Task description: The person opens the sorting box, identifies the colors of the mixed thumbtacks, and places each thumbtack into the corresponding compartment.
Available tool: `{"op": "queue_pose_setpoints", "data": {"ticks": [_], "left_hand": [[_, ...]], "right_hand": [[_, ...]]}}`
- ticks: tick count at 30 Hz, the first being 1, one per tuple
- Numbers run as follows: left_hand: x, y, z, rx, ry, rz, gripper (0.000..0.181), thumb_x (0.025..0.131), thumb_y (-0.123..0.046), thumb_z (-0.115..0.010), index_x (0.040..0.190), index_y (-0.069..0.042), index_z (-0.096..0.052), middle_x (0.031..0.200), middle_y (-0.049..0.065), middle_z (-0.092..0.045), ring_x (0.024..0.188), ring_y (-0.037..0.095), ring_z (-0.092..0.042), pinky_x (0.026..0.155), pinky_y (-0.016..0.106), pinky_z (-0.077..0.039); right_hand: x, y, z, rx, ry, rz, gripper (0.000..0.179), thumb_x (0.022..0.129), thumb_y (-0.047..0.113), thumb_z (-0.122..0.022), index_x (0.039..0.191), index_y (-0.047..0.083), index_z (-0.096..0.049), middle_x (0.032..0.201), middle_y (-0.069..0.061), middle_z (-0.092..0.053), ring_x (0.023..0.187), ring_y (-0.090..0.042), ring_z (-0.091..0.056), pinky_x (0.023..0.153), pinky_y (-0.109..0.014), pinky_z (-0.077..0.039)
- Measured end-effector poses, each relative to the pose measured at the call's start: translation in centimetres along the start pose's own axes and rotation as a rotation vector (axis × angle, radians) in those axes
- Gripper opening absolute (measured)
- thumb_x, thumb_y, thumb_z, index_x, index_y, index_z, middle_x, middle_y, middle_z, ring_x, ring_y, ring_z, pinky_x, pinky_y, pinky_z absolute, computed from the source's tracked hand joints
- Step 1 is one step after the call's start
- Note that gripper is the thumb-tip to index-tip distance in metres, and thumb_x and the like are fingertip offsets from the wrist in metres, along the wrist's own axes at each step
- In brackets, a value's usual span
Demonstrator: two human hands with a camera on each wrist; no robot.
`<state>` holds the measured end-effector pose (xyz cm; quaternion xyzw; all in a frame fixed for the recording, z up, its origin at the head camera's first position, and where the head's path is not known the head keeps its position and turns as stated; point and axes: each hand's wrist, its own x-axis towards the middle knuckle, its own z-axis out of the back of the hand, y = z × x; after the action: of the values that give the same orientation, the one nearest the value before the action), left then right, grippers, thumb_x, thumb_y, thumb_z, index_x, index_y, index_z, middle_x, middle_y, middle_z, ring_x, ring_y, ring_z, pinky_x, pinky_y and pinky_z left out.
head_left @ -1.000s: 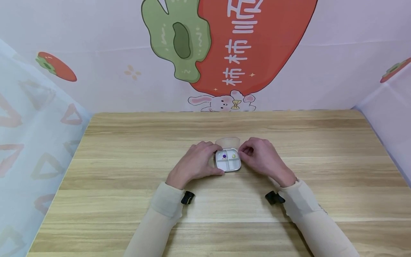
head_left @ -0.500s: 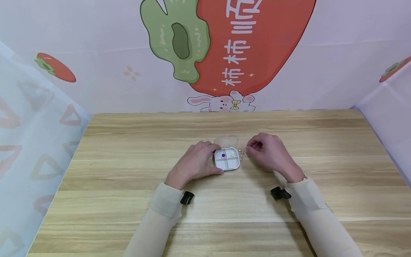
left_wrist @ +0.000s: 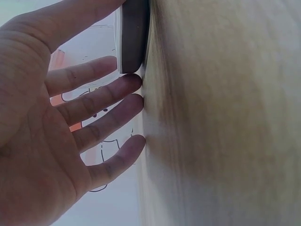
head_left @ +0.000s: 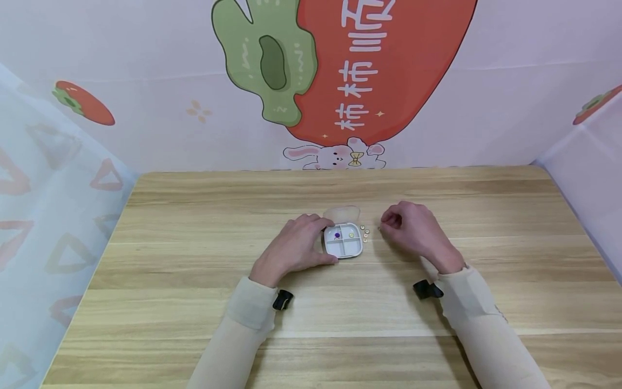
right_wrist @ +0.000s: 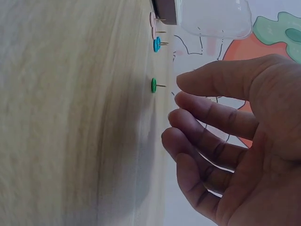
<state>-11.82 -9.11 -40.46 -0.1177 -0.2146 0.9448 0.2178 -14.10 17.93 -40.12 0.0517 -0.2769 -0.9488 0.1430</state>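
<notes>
A small white pill case (head_left: 343,248) with four-way dividers lies on the table, its clear lid (head_left: 343,214) tipped back. A purple thumbtack (head_left: 337,235) sits in its back left compartment and a yellow one in the back right. My left hand (head_left: 300,244) grips the case's left side between thumb and index finger, the other fingers extended. My right hand (head_left: 413,229) hovers to the right, loosely curled, with nothing between its fingers. Just beyond its fingertips, in the right wrist view, a green thumbtack (right_wrist: 154,85) stands point up. Blue (right_wrist: 157,44) and pink (right_wrist: 153,20) thumbtacks stand closer to the case.
Several thumbtacks (head_left: 365,235) lie in a small group against the right side of the case. The wooden table (head_left: 194,227) extends on all sides, with a printed cloth backdrop (head_left: 170,135) along its back edge and cloth at both sides.
My right hand has moved right, away from the case's edge, so the thumbtacks beside the case now show. My left hand has kept its grip on the case.
</notes>
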Motion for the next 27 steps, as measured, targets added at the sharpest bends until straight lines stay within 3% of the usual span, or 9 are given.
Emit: {"op": "queue_pose_setpoints", "data": {"ticks": [27], "left_hand": [[0.0, 0.1, -0.01, -0.006, 0.002, -0.007, 0.072, 0.077, -0.047, -0.088, 0.135, -0.013, -0.063, 0.126, 0.003, -0.064, 0.114, 0.02, -0.055, 0.099, 0.044, -0.043]], "right_hand": [[0.19, -0.15, -0.92, -0.09, 0.0, 0.018, 0.005, 0.09, 0.009, -0.072, 0.086, 0.007, -0.075, 0.078, -0.003, -0.063, 0.072, -0.021, -0.056, 0.069, -0.037, -0.046]]}}
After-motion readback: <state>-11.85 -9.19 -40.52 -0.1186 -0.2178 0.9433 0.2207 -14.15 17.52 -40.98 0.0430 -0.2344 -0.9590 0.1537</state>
